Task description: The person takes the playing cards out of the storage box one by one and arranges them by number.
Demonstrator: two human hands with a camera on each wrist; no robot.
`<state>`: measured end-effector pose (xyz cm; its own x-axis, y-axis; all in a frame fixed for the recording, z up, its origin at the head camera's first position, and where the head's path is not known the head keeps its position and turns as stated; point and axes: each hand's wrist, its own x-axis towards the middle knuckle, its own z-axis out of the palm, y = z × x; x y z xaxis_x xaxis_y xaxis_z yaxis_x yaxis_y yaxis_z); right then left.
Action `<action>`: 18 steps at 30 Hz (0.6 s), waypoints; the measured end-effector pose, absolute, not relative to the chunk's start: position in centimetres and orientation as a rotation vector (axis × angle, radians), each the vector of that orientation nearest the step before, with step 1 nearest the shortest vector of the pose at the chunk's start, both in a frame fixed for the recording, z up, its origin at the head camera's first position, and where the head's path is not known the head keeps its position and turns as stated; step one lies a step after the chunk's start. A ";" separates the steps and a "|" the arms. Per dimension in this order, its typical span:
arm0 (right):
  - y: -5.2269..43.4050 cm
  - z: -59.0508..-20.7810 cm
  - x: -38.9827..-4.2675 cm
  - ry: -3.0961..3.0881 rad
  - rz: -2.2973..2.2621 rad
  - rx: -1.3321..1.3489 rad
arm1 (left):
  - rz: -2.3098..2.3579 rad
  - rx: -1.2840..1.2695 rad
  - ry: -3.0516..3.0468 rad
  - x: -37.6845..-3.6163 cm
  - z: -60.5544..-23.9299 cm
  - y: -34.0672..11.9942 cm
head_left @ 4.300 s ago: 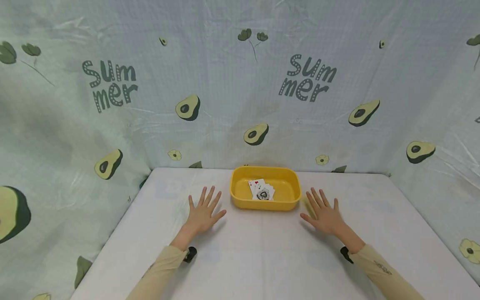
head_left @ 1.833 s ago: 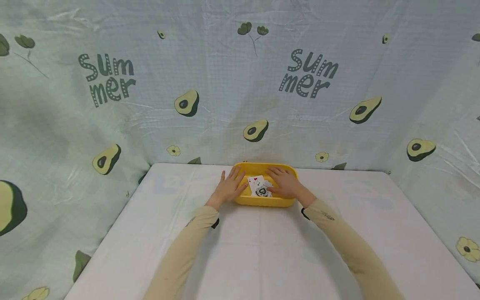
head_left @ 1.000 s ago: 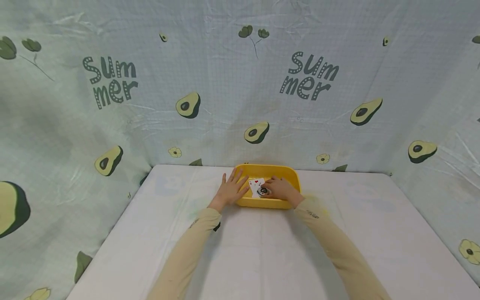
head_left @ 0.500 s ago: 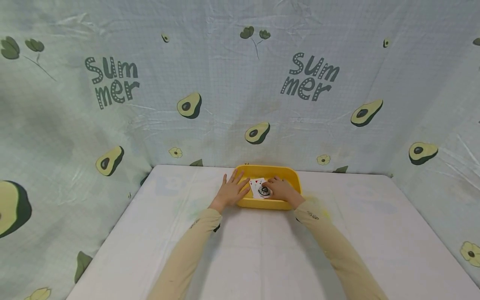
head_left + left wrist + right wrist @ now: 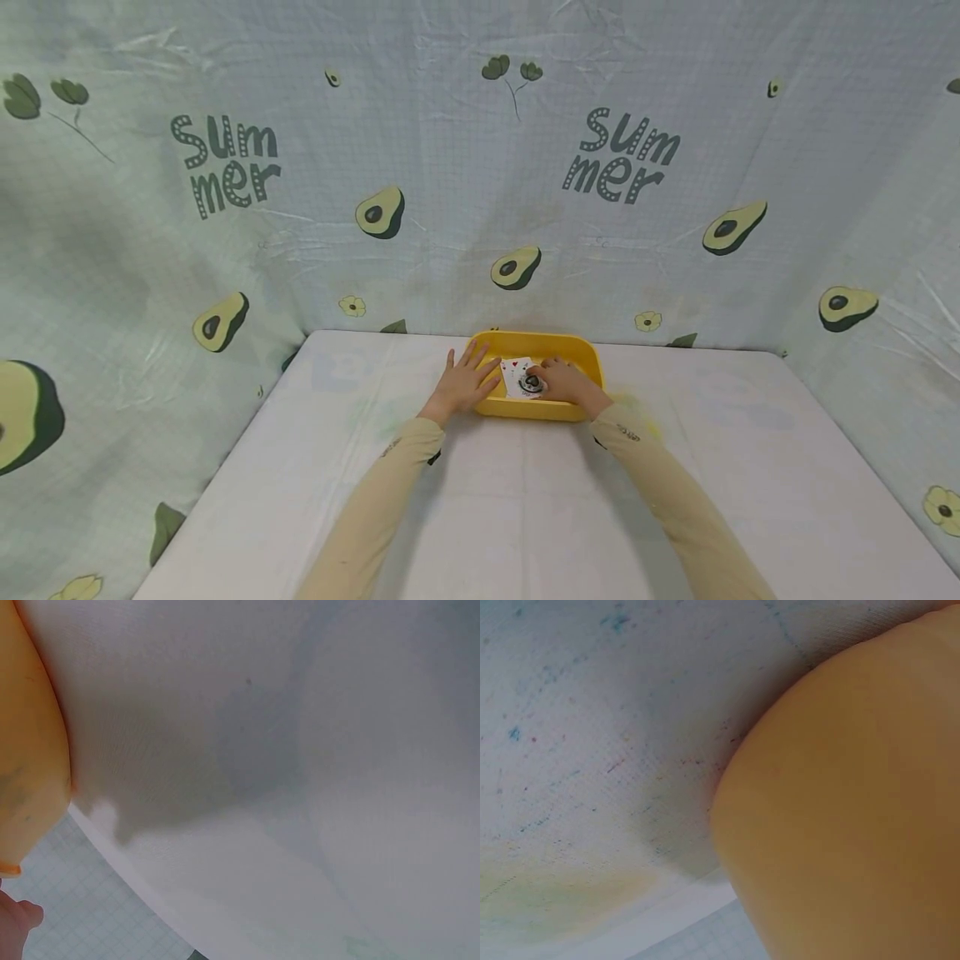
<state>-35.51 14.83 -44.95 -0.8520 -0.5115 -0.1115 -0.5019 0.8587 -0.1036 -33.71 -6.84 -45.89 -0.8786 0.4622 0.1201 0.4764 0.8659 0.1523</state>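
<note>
A yellow tray (image 5: 542, 338) stands at the far middle of the white table. Inside it lie a few playing cards (image 5: 513, 370), face up, with red pips and a dark round emblem showing. My left hand (image 5: 467, 379) lies with straight fingers on the tray's left rim. My right hand (image 5: 553, 380) reaches into the tray, and its curled fingers grip the cards at their right edge, hiding part of them. The left wrist view has only the tray's outer wall (image 5: 30, 757) and one fingertip (image 5: 16, 924). The tray wall (image 5: 855, 802) fills most of the right wrist view.
The white table (image 5: 525, 508) stretches toward me from the tray. A pale cloth printed with avocados and the word "Summer" (image 5: 480, 183) hangs close behind the tray and along both sides. The table's left edge (image 5: 225, 467) and right edge (image 5: 862, 467) meet that cloth.
Both hands went from flat on the table beside the tray to the tray. The left settled on its rim. The right curled onto the cards and has barely moved over the last second.
</note>
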 end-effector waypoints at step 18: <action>15.4 -45.4 -36.2 2.944 0.092 -0.775 | -0.260 -0.740 -2.966 -33.6 -45.7 -6.9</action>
<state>-36.22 15.41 -45.36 -0.8663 -0.4878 -0.1077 -0.4936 0.8690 0.0341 -33.58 -6.86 -45.70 -0.8812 0.4593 0.1121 0.4718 0.8695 0.1459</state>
